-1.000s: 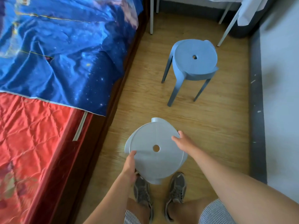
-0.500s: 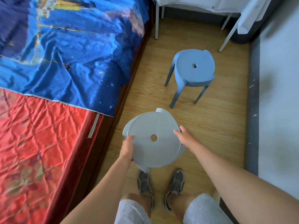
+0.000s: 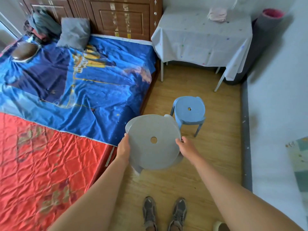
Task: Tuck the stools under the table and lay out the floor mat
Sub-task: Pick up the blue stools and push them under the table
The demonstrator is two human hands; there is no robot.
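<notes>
Stool (image 3: 189, 110) between held stool (image 3: 153, 142) and table (image 3: 203, 37)

Soft, even daylight fills the room, with only faint shadows. The wide lens bends the edges. The cupboard (image 3: 116, 15) and far corners look slightly blurred

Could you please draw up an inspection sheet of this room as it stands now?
Surface: wooden plank floor, bare strip between bed and wall.
Job's things: pale grey round plastic stool held up off the floor; blue round plastic stool standing on the floor short of the white-clothed table; dark rolled mat upright in the corner beside the table.
Clutter: pink cloth on the table; grey pillow on the bed.
Grippers: left hand and right hand grip opposite edges of the grey seat.
Cables: nothing seen.
Surroundings: wooden wardrobe behind the bed; pale wall on the right.
</notes>
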